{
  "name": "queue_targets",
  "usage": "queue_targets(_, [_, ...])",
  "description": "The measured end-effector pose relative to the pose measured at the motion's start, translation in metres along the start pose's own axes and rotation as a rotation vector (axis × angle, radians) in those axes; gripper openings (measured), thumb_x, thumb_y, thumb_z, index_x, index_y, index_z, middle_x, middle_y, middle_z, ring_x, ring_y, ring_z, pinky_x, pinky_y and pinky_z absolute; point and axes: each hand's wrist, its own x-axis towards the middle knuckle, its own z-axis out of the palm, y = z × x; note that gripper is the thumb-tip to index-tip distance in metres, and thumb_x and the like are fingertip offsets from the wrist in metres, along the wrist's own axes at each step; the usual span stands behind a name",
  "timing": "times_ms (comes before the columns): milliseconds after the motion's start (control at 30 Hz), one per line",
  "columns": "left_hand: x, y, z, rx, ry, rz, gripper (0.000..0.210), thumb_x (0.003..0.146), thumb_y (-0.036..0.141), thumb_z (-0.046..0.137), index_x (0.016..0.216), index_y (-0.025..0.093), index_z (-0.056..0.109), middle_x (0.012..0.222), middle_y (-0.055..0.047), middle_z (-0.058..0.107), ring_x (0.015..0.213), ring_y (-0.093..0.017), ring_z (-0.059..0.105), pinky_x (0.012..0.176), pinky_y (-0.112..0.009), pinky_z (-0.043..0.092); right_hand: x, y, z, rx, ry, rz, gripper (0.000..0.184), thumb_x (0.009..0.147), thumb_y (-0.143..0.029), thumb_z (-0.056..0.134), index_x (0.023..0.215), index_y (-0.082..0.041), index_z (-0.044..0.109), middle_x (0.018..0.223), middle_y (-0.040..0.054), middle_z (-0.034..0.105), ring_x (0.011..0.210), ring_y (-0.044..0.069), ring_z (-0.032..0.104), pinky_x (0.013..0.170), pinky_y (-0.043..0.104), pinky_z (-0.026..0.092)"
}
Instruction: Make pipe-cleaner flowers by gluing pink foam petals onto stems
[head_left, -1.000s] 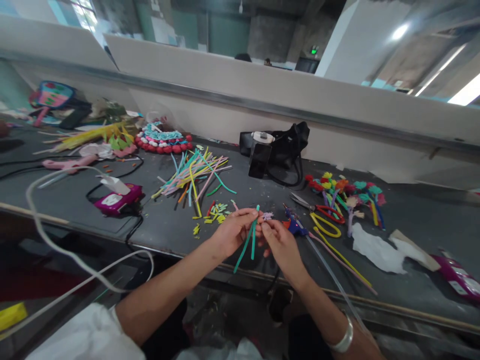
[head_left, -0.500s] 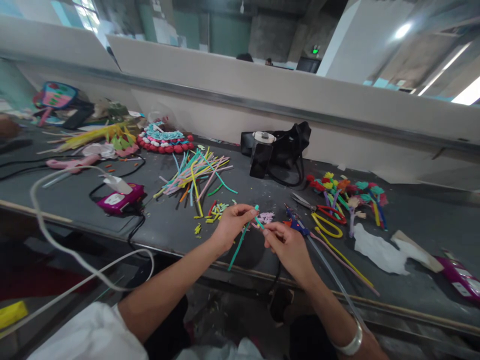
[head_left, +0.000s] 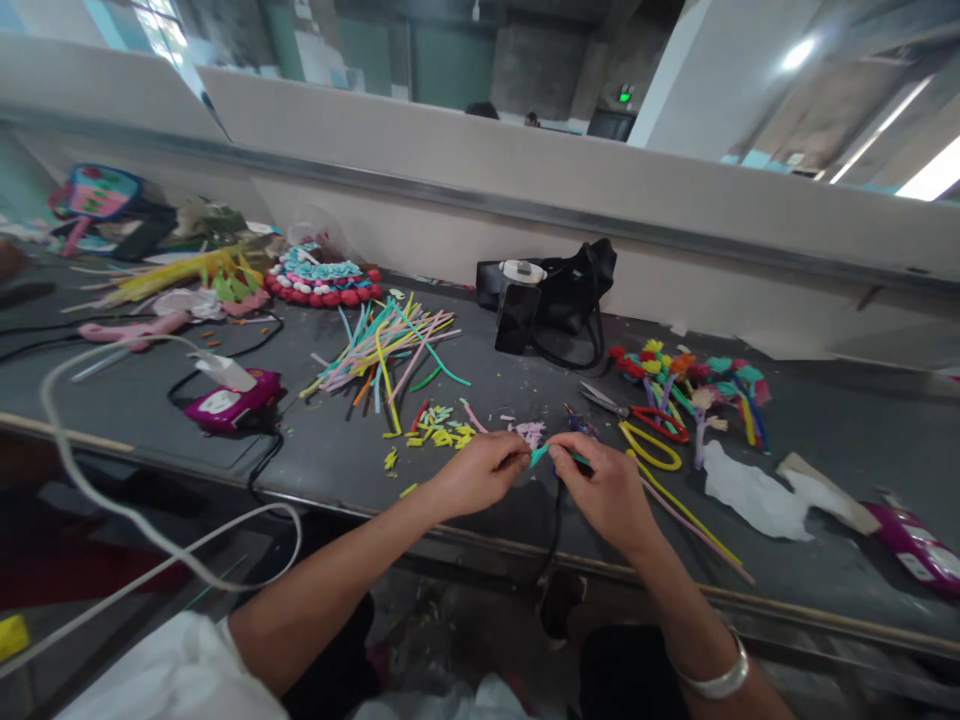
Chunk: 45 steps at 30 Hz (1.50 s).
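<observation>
A green pipe cleaner (head_left: pixel 538 455) spans the small gap between my two hands, just above the table's near part. My left hand (head_left: pixel 480 475) is closed, pinching one end between thumb and fingers. From the other side, my right hand (head_left: pixel 604 490) pinches it too, and a bit of green shows past those fingers. Behind my right hand lies a blue glue gun (head_left: pixel 581 425), mostly hidden. Short pink pieces (head_left: pixel 529 432) and yellow cut pieces (head_left: pixel 450 437) are scattered close by.
Pipe cleaners (head_left: pixel 390 345) are heaped left of centre. Scissors (head_left: pixel 637 415) and pipe-cleaner flowers (head_left: pixel 682 375) lie to the right, beside white tissue (head_left: pixel 750 490). A black bag (head_left: pixel 574 295) stands at the back. A purple power strip (head_left: pixel 236 400) with a white cable sits left.
The pipe cleaner's long green end no longer hangs down below my left hand. My right hand has moved right and slightly up, and the piece between my hands now lies flatter.
</observation>
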Motion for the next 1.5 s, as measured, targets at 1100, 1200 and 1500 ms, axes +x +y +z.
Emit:
queue_targets(1100, [0.006,-0.009,-0.051,-0.984,0.383,-0.376,0.020,0.069,0.030,0.075,0.070,0.011,0.067,0.052,0.005,0.045,0.038,0.000,0.026,0.038,-0.018,0.014,0.038,0.002,0.068,-0.132,-0.084,-0.046,0.010,0.080,-0.019,0.063,0.073,-0.021,0.070,0.077,0.0059,0.069,0.081,0.021,0.063,0.072,0.028,0.043])
queue_targets(1200, [0.006,-0.013,-0.050,-1.031,0.283,-0.401,0.021,0.071,0.030,0.074,0.073,0.011,0.068,0.052,0.006,0.044,0.037,0.000,0.028,0.037,-0.018,0.015,0.038,-0.006,0.078,-0.202,-0.095,-0.062,0.015,0.080,-0.014,0.060,0.068,-0.019,0.067,0.073,0.0075,0.066,0.076,0.021,0.060,0.069,0.029,0.041])
queue_targets(1500, [0.005,-0.015,-0.049,-1.004,0.274,-0.405,0.024,0.073,0.035,0.074,0.079,0.013,0.068,0.072,0.000,0.060,0.041,-0.002,0.038,0.037,-0.018,0.017,0.034,0.006,0.038,-0.205,0.030,-0.038,0.009,0.084,-0.019,0.053,0.077,-0.020,0.059,0.079,0.0048,0.062,0.078,0.020,0.057,0.074,0.031,0.043])
